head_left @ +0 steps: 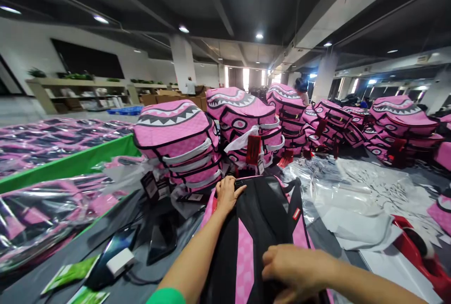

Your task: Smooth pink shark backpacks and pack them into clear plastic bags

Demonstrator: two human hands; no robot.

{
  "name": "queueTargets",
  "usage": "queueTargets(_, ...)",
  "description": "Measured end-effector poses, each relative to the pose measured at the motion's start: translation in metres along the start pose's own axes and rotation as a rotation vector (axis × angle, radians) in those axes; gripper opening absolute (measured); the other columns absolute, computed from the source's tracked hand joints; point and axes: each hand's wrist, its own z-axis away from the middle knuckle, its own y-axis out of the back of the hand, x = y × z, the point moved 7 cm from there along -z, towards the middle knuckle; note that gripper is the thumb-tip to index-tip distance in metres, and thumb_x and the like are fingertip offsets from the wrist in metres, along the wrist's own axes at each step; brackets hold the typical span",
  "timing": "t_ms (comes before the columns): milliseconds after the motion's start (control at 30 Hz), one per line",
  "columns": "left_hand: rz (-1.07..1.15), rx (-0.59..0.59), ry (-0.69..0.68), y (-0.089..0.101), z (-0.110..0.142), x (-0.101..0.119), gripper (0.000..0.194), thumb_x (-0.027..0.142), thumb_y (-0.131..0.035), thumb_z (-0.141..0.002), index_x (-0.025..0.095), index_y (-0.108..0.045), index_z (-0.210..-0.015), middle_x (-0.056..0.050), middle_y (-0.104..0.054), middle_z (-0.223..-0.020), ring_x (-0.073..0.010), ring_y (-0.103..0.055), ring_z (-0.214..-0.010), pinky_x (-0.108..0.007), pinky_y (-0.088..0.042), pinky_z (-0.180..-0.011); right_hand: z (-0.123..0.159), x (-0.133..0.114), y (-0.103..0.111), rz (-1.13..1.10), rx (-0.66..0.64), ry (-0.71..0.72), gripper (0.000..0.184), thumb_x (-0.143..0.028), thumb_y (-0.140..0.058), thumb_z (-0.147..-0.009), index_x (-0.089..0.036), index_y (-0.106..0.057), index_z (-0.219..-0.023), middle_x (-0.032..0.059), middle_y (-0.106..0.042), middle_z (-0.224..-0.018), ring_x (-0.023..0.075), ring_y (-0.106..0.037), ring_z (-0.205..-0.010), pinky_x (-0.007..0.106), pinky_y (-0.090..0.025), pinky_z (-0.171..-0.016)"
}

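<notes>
A pink and black backpack [257, 229] lies flat on the table in front of me, its black back panel and straps facing up. My left hand [227, 195] reaches to the bag's far top edge, fingers curled over it near the handle. My right hand [296, 268] rests on the near end of the bag, fingers bent and gripping the black fabric. A small red label [296, 213] shows on the bag's right strap.
Stacks of pink shark-mouth backpacks [179, 144] fill the table behind. Clear plastic bags [334, 186] and white paper lie to the right, with a red tape dispenser [419, 252]. Bagged backpacks [45, 210] lie left. A phone on a stand [112, 252] sits near left. A person [190, 86] stands far off.
</notes>
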Motion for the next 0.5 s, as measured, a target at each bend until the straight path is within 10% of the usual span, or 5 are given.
queueTargets(67,-0.068,-0.001,-0.020,0.000,0.001,-0.004,0.030,0.042,-0.078,-0.077,0.021,-0.059,-0.090,-0.010,-0.063,-0.109,-0.0319,-0.056,-0.110,-0.054,-0.036,-0.107,0.016,0.025,0.053,-0.056,0.221,-0.111,0.026,-0.045,-0.064,-0.092,-0.020,-0.073,-0.096,0.0040,-0.074,-0.086,0.0193,-0.069,-0.077,0.024,-0.047,-0.065)
queueTargets(200,-0.153,-0.016,-0.016,0.007,-0.009,-0.008,0.040,0.047,-0.081,-0.075,0.021,-0.059,-0.096,-0.006,-0.063,-0.103,-0.0299,-0.060,-0.105,-0.048,-0.043,-0.101,0.061,0.125,0.148,0.151,0.707,-0.806,0.035,-0.043,-0.050,-0.100,-0.017,-0.066,-0.117,0.0101,-0.075,-0.092,0.0262,-0.071,-0.083,0.033,-0.049,-0.074)
queueTargets(333,-0.201,-0.002,-0.015,0.015,-0.011,0.009,0.062,0.047,-0.080,-0.076,0.019,-0.055,-0.124,-0.014,-0.060,-0.126,-0.0356,-0.055,-0.123,-0.053,-0.042,-0.104,0.053,0.200,0.142,-0.035,0.592,-1.031,0.044,-0.050,-0.048,-0.099,-0.011,-0.064,-0.113,0.0108,-0.072,-0.075,0.0272,-0.070,-0.066,0.035,-0.049,-0.066)
queueTargets(500,-0.164,-0.235,-0.286,-0.031,0.008,0.077,0.036,0.028,-0.067,-0.088,0.027,-0.062,-0.124,-0.006,-0.067,-0.124,-0.0265,-0.056,-0.123,-0.045,-0.038,-0.110,0.025,0.195,0.136,-0.070,0.755,-0.910,0.024,-0.038,-0.049,-0.094,-0.018,-0.062,-0.096,0.0039,-0.067,-0.071,0.0225,-0.068,-0.070,0.029,-0.047,-0.066)
